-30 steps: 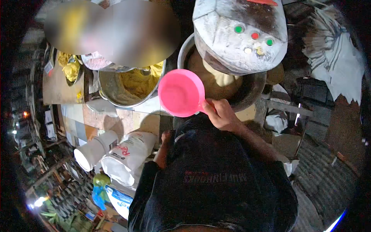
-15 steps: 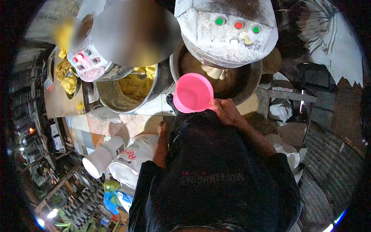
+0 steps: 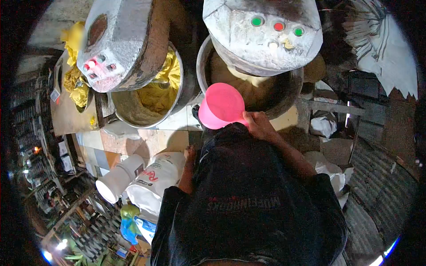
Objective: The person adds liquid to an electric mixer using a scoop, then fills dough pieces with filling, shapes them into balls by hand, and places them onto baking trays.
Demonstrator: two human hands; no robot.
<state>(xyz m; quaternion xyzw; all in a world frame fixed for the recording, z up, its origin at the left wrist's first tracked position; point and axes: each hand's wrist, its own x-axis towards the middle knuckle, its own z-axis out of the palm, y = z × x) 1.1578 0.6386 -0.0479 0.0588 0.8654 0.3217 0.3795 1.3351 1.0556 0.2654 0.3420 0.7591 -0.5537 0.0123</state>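
Note:
My right hand (image 3: 259, 125) grips the handle of a pink plastic dipper (image 3: 216, 108). The dipper is held tilted at the near rim of the right mixer bowl (image 3: 295, 95); no contents can be made out in it. Inside that bowl, pale material (image 3: 253, 80) shows blurred beneath the white mixer head (image 3: 266, 44). My left hand (image 3: 190, 154) hangs low at my side, beside a white sack (image 3: 153, 179) with red print. It appears to hold nothing, its fingers loose and small in view.
A second mixer (image 3: 120, 48) stands left, yellow dough (image 3: 155, 97) in its bowl (image 3: 171, 113). More yellow dough (image 3: 79, 95) is at a wooden board (image 3: 66, 117). A white bucket (image 3: 117, 179) lies near the sack. Wooden framing (image 3: 335, 107) and corrugated sheets (image 3: 386, 186) are at right.
The dipper has tipped farther over toward the right bowl. The pale material in that bowl looks different and more smeared. My left hand has shifted slightly down. A large blurred shape over the left mixer is gone.

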